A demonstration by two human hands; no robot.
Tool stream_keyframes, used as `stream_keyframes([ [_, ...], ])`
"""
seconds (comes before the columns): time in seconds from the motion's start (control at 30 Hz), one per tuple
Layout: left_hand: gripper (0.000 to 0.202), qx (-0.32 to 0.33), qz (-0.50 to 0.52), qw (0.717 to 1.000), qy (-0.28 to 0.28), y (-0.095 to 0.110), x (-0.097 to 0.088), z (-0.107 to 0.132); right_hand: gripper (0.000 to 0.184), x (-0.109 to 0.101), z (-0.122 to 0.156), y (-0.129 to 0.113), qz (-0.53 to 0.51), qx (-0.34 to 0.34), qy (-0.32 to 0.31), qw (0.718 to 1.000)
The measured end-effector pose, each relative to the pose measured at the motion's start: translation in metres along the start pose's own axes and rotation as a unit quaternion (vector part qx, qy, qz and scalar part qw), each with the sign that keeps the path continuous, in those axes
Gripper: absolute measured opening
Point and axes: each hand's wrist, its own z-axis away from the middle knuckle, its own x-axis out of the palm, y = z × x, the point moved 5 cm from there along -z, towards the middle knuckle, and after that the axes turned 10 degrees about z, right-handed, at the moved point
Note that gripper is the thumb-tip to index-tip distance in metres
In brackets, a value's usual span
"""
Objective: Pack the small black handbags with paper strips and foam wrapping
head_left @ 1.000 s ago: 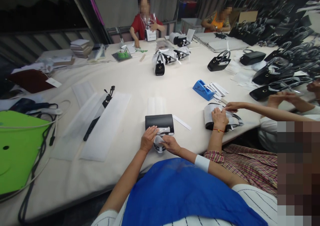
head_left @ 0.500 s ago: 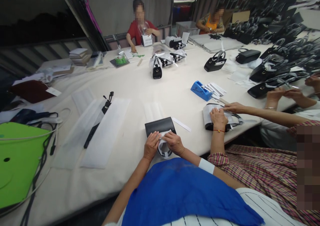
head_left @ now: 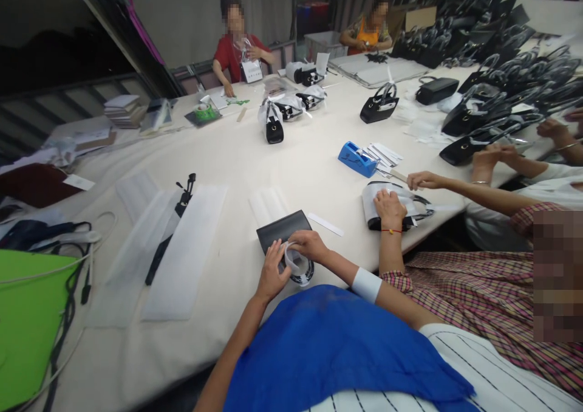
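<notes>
A small black handbag (head_left: 280,230) lies flat at the near edge of the white table (head_left: 255,163). Its looped handle (head_left: 298,269), partly wrapped in white paper, points toward me. My left hand (head_left: 272,273) is curled on the left side of the handle. My right hand (head_left: 308,245) is closed over the top of the handle where it meets the bag, pinching the white wrap. A loose white paper strip (head_left: 325,224) lies just right of the bag.
A co-worker at my right presses both hands on another wrapped bag (head_left: 392,205). A blue tape dispenser (head_left: 357,158) and paper slips lie beyond. White foam sheets (head_left: 182,248) and a black strap (head_left: 170,226) lie to the left, a green board (head_left: 27,315) at far left. Other people sit across.
The view has swung right, so everything sits further left. My right hand has moved up onto the top of the handle; my left hand has slid down its left side.
</notes>
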Motion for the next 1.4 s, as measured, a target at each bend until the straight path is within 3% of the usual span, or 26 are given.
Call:
stream_keyframes([
  [0.13, 0.085, -0.065, -0.017, 0.991, 0.117, 0.013, 0.004, 0.007, 0.021, 0.0, -0.006, 0.006, -0.024, 0.039, -0.003, 0.999],
  [0.2, 0.071, -0.09, -0.031, 0.981, 0.167, 0.017, 0.004, 0.01, 0.021, 0.001, -0.006, 0.006, -0.044, 0.046, -0.006, 0.998],
  [0.27, 0.041, -0.099, -0.051, 0.977, 0.181, 0.019, 0.002, 0.012, 0.019, 0.002, -0.004, 0.006, -0.084, 0.043, -0.004, 0.995],
  [0.37, 0.011, -0.092, -0.085, 0.978, 0.166, 0.021, -0.002, 0.014, 0.018, 0.002, 0.004, 0.009, -0.168, 0.012, 0.009, 0.986],
  [0.5, 0.019, 0.004, -0.105, 0.989, 0.1, 0.024, 0.0, 0.018, 0.031, -0.002, 0.018, 0.013, -0.221, -0.067, 0.004, 0.973],
  [0.67, 0.025, 0.147, -0.106, 0.983, -0.018, 0.03, 0.01, 0.02, 0.053, 0.0, 0.03, 0.013, -0.195, -0.133, -0.042, 0.971],
  [0.8, 0.03, 0.187, -0.114, 0.975, -0.036, 0.029, 0.008, 0.018, 0.07, 0.001, 0.034, 0.011, -0.156, -0.18, -0.064, 0.969],
  [1.0, 0.046, 0.189, -0.114, 0.975, 0.016, 0.036, -0.003, 0.011, 0.086, 0.0, 0.036, 0.008, -0.121, -0.219, -0.045, 0.967],
  [1.17, 0.037, 0.177, -0.121, 0.977, -0.016, 0.04, -0.014, -0.01, 0.096, 0.005, 0.041, 0.009, -0.091, -0.218, -0.043, 0.971],
  [1.27, 0.035, 0.13, -0.103, 0.986, -0.018, 0.028, -0.025, -0.025, 0.092, 0.007, 0.046, 0.011, -0.074, -0.177, -0.019, 0.981],
  [1.4, 0.032, 0.043, -0.029, 0.997, -0.053, 0.005, -0.033, -0.032, 0.075, 0.005, 0.056, 0.008, -0.042, -0.13, 0.042, 0.99],
])
